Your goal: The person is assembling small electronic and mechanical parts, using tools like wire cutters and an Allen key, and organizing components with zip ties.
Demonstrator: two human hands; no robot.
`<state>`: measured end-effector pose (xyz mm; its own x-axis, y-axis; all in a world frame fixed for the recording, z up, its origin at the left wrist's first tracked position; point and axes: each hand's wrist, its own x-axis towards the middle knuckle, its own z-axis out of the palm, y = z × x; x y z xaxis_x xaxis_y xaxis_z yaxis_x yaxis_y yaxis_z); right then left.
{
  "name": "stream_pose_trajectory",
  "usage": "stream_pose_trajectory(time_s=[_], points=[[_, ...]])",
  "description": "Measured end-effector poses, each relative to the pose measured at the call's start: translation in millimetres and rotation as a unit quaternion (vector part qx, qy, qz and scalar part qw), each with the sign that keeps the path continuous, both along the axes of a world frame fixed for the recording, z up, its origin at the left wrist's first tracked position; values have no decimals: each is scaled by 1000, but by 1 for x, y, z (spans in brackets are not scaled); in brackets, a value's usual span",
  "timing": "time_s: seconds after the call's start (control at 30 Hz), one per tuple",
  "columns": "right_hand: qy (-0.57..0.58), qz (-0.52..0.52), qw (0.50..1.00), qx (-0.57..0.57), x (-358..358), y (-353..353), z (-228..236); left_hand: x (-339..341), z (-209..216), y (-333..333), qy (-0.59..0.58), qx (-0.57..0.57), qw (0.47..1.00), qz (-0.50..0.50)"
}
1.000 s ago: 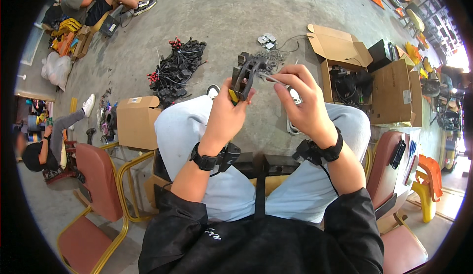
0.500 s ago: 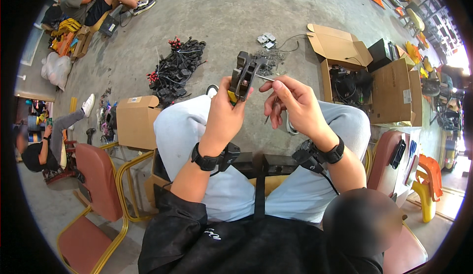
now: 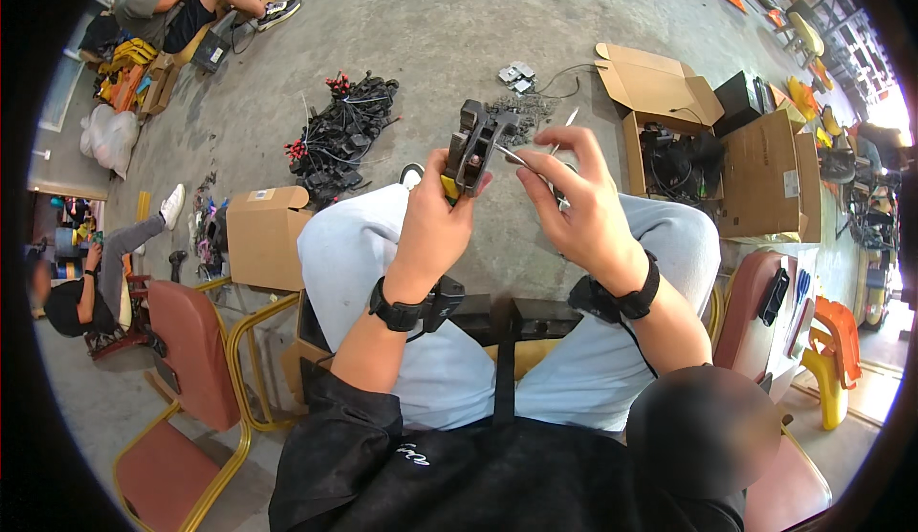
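At centre frame, the left hand [image 3: 432,231] is clenched around one dark grey wire-stripping plier tool with yellow grips [image 3: 470,150], its long axis upright, head pointing up-frame. The right hand [image 3: 581,209] pinches one thin pale wire [image 3: 559,140] into its head. Beyond, upper right, stand two open brown cardboard boxes [image 3: 660,83].

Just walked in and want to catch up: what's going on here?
A seated person grips a dark plier-like hand tool in the left hand and feeds a thin wire into its head with the right hand. On the floor ahead lie a pile of black cables and open cardboard boxes.
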<state>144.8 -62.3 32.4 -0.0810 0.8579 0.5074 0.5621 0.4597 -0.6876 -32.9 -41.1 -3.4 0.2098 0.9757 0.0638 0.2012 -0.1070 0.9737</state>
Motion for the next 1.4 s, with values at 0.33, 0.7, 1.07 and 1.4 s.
stream_pose_trajectory(time_s=[0.33,0.7,1.07,1.4], points=[[357,140,854,-350,6,-2,5,-2,-3,2,-38,-21,999,15],[462,185,740,-452,8,0,11,-2,0,1,78,75,994,15],[38,2,996,-82,-1,-4,0,-2,-1,1,62,44,997,-5],[245,100,930,-254,8,3,-6,-3,-10,6,-22,-31,999,26]])
